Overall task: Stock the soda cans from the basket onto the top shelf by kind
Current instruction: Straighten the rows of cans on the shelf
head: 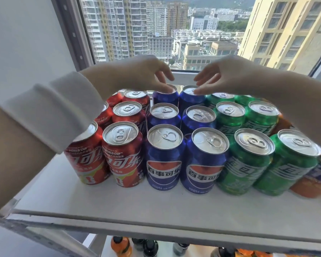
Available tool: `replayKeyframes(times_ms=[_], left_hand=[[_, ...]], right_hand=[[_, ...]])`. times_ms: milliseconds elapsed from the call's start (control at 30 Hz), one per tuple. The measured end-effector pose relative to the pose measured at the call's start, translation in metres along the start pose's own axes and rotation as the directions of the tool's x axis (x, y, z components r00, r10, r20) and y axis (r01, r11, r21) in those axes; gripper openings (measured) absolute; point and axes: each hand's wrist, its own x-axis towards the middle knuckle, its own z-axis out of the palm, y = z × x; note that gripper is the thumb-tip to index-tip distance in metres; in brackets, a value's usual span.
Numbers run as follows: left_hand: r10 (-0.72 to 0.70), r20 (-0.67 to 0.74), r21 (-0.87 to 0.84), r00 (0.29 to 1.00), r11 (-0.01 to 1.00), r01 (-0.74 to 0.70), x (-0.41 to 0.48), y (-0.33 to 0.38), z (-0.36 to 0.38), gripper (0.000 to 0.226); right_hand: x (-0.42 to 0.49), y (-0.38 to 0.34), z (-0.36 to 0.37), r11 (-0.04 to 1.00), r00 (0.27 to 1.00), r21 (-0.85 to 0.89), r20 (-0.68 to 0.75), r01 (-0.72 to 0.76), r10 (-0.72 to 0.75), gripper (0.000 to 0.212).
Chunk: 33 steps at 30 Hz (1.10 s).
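Touching the rearmost blue cans (166, 100) beneath them, the left hand (148, 75) and right hand (228, 78) seem loosely open, fingertips blurred.

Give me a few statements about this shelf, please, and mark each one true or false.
1. The blue cans stand between the red cans and the green cans. True.
2. The left hand is lifting a red can off the shelf. False: its fingertips touch the top of a rear blue can.
3. The right hand has its fingertips at the top of the other rear blue can. True.
4. The cans lie on their sides. False: they stand upright.
5. The orange cans sit at the red end of the row. False: they sit at the far end, beside the green cans.
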Motion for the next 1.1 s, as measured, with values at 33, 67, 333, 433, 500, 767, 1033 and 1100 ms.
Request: replayKeyframes(times_ms=[33, 67, 333, 433, 500, 767, 1033, 1100], left_hand=[[-0.011, -0.011, 0.055, 1.0, 0.998, 0.012, 0.008, -0.003, 0.001, 0.049], [-0.025, -0.008, 0.102, 1.0, 0.995, 0.025, 0.016, -0.005, 0.003, 0.052], [-0.038, 0.088, 0.058, 0.995, 0.998, 0.033, 0.043, -0.011, 0.012, 0.053], [-0.037, 0.056, 0.026, 0.998, 0.999, 0.035, 0.04, -0.014, 0.012, 0.051], [-0.035, 0.037, 0.026, 0.999, 0.999, 0.034, 0.037, -0.015, 0.013, 0.051], [-0.016, 0.05, 0.094, 0.999, 0.996, 0.012, 0.027, -0.003, 0.011, 0.049], [-0.019, 0.074, 0.138, 0.997, 0.99, 0.008, 0.022, 0.002, 0.013, 0.046], [-0.032, 0.103, 0.151, 0.994, 0.988, 0.016, 0.021, 0.004, 0.011, 0.048]], right_hand=[[0.007, 0.001, 0.002, 0.999, 1.0, -0.045, -0.006, -0.006, 0.006, 0.047], [0.014, 0.002, 0.004, 0.996, 1.0, -0.088, -0.004, -0.01, 0.01, 0.051], [0.04, 0.008, 0.015, 0.988, 0.998, -0.144, 0.023, -0.056, 0.06, 0.058], [0.04, 0.01, 0.014, 0.997, 0.998, -0.049, 0.02, -0.064, 0.065, 0.055], [0.038, 0.01, 0.013, 0.998, 0.998, -0.029, 0.023, -0.062, 0.063, 0.053], [0.028, 0.009, 0.01, 0.999, 0.998, -0.025, 0.05, -0.042, 0.044, 0.039], [0.022, 0.011, 0.012, 1.0, 0.999, -0.016, 0.039, -0.027, 0.027, 0.036], [0.021, 0.012, 0.011, 1.0, 0.999, -0.016, 0.045, -0.021, 0.022, 0.043]])
